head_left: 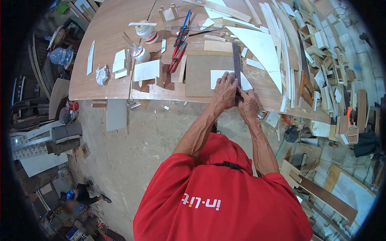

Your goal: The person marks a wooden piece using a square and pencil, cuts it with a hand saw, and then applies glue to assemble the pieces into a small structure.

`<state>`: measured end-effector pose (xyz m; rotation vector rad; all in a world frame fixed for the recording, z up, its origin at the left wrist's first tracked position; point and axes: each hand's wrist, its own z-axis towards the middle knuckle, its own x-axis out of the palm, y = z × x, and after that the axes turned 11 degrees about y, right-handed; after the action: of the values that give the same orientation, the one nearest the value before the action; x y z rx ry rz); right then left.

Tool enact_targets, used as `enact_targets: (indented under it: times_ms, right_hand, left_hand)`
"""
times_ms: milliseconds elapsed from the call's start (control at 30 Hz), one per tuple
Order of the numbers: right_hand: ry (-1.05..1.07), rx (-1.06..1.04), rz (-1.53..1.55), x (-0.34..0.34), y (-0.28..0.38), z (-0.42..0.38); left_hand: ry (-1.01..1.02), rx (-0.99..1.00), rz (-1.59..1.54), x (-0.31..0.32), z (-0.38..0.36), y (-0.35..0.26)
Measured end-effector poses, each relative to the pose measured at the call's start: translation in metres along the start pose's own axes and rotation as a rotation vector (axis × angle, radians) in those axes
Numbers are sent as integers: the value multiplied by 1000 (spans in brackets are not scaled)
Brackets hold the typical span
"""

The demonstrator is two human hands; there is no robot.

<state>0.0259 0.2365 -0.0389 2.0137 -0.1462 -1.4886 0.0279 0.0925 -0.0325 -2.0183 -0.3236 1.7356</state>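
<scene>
A dark straight metal ruler [236, 60] lies across a white sheet piece [217, 74] on a brown board [195, 76]. With bent fingers my left hand [226, 90] presses the ruler down and also rests on the white piece. Just to its right, my right hand [248, 105] is closed beside the ruler's near end. What its fingers hold is hidden. A corner of the white piece shows to the right of the ruler.
Red-handled tools [177, 56], a glue jar [148, 33], a white pot with brushes [140, 54] and a white-topped block [146, 70] stand left on the table [108, 90]. White-faced strips, a large curved panel [261, 48] and a handsaw [306, 90] lie right. Another person [82, 195] sits lower left.
</scene>
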Motion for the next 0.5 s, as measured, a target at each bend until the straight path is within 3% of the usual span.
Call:
enact_targets:
  times_ms: [267,500]
  right_hand:
    - [-21,12,37,-2,3,-1]
    - [-64,17,66,6,-2,-1]
  left_hand:
    - [34,64,57,-8,4,11]
    - [205,88,96,-20,6,15]
